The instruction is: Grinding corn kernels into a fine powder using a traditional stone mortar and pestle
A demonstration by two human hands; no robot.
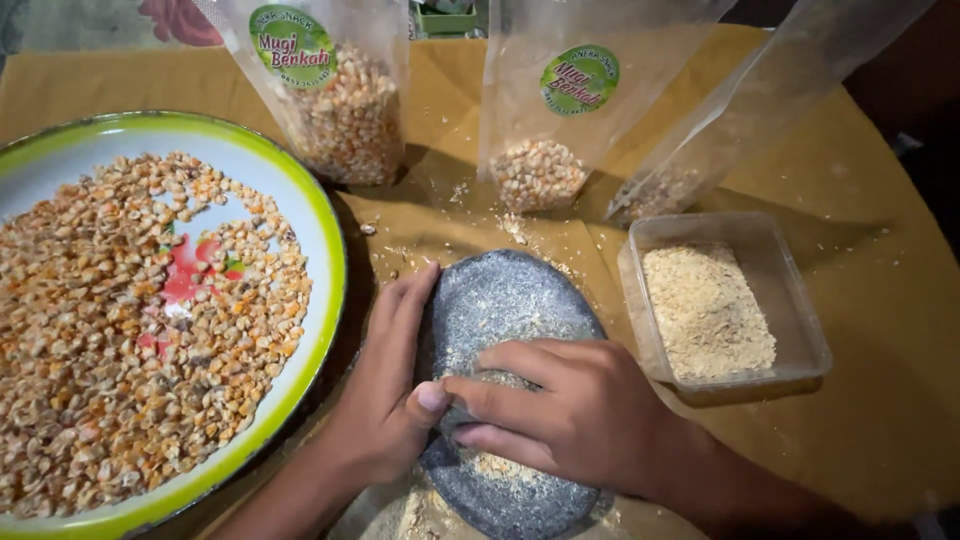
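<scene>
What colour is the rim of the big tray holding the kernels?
Bright green rim around a white tray, seen in the head view.
</scene>
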